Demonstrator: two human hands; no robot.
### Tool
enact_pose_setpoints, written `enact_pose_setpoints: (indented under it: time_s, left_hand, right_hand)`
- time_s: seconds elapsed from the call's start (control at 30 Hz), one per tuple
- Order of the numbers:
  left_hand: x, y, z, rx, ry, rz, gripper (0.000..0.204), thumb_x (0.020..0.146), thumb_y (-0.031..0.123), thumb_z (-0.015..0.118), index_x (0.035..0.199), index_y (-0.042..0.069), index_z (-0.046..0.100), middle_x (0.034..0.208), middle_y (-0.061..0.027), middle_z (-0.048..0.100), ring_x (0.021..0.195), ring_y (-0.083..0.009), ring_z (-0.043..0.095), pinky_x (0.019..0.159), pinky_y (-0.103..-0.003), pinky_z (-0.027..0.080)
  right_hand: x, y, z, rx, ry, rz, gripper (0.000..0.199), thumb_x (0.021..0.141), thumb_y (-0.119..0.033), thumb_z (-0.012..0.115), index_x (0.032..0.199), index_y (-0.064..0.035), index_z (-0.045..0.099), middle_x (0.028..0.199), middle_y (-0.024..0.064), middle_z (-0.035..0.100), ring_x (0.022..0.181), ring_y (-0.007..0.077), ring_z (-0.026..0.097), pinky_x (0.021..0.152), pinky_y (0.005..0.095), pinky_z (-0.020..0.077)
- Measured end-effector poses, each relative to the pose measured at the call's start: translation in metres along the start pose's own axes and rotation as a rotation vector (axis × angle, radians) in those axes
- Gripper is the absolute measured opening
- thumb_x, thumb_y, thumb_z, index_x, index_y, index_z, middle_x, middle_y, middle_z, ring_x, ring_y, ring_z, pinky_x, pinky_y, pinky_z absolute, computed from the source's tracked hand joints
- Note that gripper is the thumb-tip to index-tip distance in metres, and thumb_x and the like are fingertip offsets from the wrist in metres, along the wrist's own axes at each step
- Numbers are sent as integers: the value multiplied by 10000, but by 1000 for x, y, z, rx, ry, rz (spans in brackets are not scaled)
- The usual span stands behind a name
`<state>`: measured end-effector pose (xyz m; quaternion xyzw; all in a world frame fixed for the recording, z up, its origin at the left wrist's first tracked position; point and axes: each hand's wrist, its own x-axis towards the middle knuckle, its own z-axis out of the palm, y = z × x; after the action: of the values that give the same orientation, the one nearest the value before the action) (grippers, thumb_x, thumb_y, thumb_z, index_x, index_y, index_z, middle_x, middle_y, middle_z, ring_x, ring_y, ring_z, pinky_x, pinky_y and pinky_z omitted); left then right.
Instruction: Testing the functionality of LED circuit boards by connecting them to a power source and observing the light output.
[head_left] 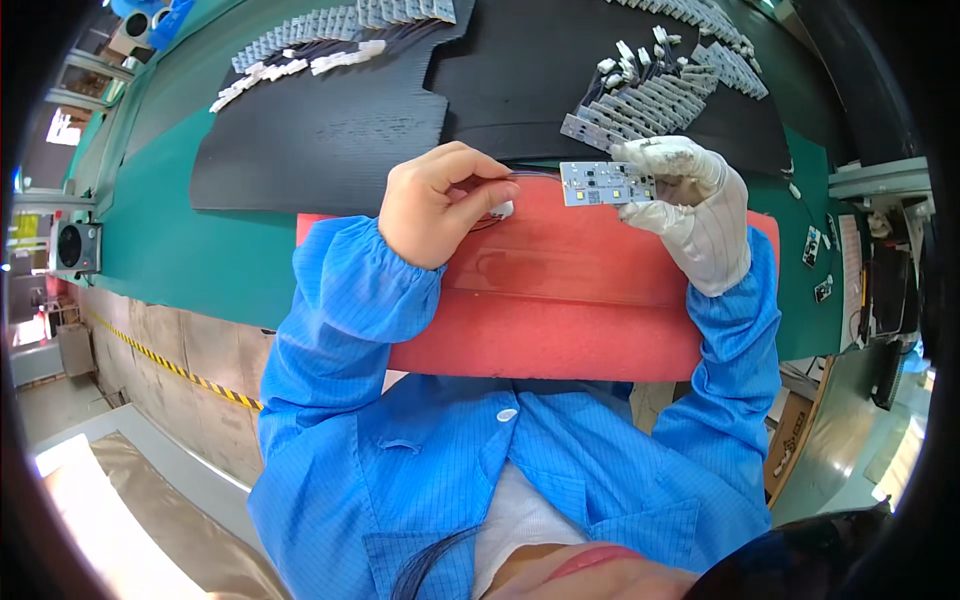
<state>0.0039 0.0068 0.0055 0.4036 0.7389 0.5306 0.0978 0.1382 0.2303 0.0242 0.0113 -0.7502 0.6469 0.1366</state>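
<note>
My right hand (703, 215), in a white glove, grips the right end of a small white LED circuit board (597, 184) between thumb and fingers. Dark components and yellowish square LEDs show on the board's face. From its left edge a thin dark cable (537, 174) runs to my bare left hand (432, 203), whose thumb and forefinger are pinched together on it. A white plug (503, 210) pokes out just below those fingertips. Both hands hover over a red foam pad (560, 335), at its far edge.
Rows of similar boards with white plugs (645, 105) lie on black corrugated sheets (330, 155) at the far left and far right. Green matting (165, 235) covers the bench. A few loose boards (812, 246) lie at the right, beside a metal rail (880, 178).
</note>
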Motion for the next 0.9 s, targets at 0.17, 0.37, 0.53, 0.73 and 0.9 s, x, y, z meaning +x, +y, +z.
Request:
enact_pose_setpoints:
  time_s: [0.17, 0.37, 0.53, 0.73, 0.9]
  left_hand:
    - [-2, -4, 0, -89, -1, -26, 94, 759, 22, 706, 839, -6, 666, 791, -82, 637, 691, -159, 646, 603, -246, 521]
    - [-1, -2, -1, 21, 23, 43, 109, 740, 28, 719, 824, 0, 656, 798, -75, 635, 680, -169, 636, 591, -257, 516]
    - [0, 1, -3, 219, -12, 184, 146, 699, 50, 741, 810, 31, 649, 759, -92, 591, 650, -253, 592, 580, -317, 485]
    - [3, -10, -4, 260, -39, 357, 174, 680, 57, 762, 809, 26, 649, 726, -95, 578, 642, -253, 578, 544, -315, 474]
    - [2, -13, -4, 249, -47, 344, 160, 689, 63, 763, 805, 28, 659, 715, -89, 581, 627, -232, 576, 528, -299, 465]
  right_hand:
    - [1, 4, -1, 18, 4, 53, 444, 690, 9, 771, 1084, 31, 566, 1116, 175, 604, 1041, 220, 590, 876, 337, 514]
    - [1, 2, 2, 99, 54, 8, 452, 669, -1, 795, 1085, -22, 620, 1075, 73, 659, 905, 100, 603, 806, 244, 486]
    - [6, 1, -5, -488, 24, -144, 264, 701, 9, 724, 945, 33, 625, 917, 106, 660, 789, 161, 647, 692, 284, 541]
    - [9, 0, -2, -42, 89, 370, 220, 875, -186, 572, 991, -4, 620, 785, 85, 644, 530, 125, 615, 453, 218, 520]
    - [9, 2, 3, -65, 29, 563, 341, 873, -305, 584, 1011, 5, 620, 648, 74, 622, 428, 69, 561, 352, 165, 436]
